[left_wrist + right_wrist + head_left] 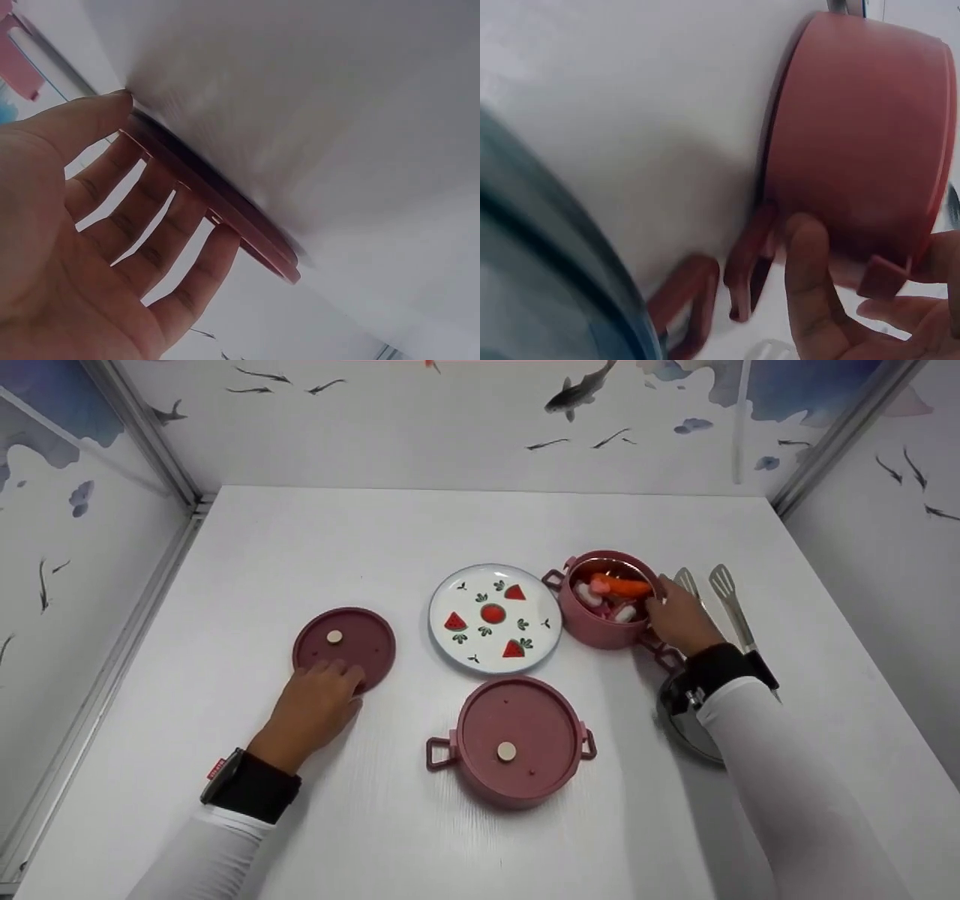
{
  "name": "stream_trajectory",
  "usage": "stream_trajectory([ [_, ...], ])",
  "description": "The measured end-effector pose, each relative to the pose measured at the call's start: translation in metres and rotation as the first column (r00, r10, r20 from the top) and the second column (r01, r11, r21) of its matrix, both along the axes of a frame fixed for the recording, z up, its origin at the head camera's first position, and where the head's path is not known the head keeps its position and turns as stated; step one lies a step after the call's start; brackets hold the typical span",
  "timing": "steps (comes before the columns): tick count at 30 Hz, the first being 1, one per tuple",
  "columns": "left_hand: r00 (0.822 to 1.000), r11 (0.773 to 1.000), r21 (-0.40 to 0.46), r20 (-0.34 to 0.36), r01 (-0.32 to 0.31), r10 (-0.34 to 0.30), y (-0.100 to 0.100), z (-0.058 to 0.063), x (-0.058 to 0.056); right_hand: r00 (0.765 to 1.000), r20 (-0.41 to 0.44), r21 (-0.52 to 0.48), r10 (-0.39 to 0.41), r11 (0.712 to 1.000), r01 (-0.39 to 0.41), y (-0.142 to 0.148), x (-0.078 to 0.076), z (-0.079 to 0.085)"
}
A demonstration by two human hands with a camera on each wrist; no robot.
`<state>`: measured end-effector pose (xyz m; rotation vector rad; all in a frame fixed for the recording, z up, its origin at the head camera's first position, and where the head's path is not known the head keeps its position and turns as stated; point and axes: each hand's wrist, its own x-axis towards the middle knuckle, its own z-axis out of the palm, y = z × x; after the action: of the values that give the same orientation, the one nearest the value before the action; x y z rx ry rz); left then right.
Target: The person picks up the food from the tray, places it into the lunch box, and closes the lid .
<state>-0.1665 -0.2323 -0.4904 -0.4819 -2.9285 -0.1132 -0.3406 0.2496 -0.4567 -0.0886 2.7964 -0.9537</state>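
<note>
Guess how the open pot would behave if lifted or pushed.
The open pot would probably feel stiff: it looks hard-walled and undented. The orange piece lying loose inside might slide if tilted. The pot's broad, squat shape suggests it would resist tipping.

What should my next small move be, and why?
Probably lift the loose lid with your left hand: that hand is already at its edge, the open pot with the carrot stands uncovered, and your right hand is on that pot.
</note>
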Motion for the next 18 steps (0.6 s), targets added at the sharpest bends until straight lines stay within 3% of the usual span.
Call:
stream_trajectory([
  [4,1.0,1.0,0.004,0.01,-0.005,0.005,0.001,-0.001,-0.001,1.0,-0.015,-0.064,-0.018,0.998,0.017,-0.005,0.006,-0.004],
  [6,1.0,1.0,0.005,0.009,-0.006,0.005,0.001,-0.002,0.0,0.999,0.013,-0.154,-0.04,0.987,0.041,-0.011,0.009,-0.008],
  [11,1.0,1.0,-0.009,-0.009,-0.013,0.012,0.001,-0.001,-0.001,0.992,0.096,-0.386,-0.087,0.915,0.118,-0.028,0.017,-0.016],
  [18,1.0,0.999,-0.035,-0.012,-0.025,0.024,0.0,-0.002,0.002,0.961,0.257,-0.499,-0.097,0.839,0.218,-0.046,0.046,-0.02],
])
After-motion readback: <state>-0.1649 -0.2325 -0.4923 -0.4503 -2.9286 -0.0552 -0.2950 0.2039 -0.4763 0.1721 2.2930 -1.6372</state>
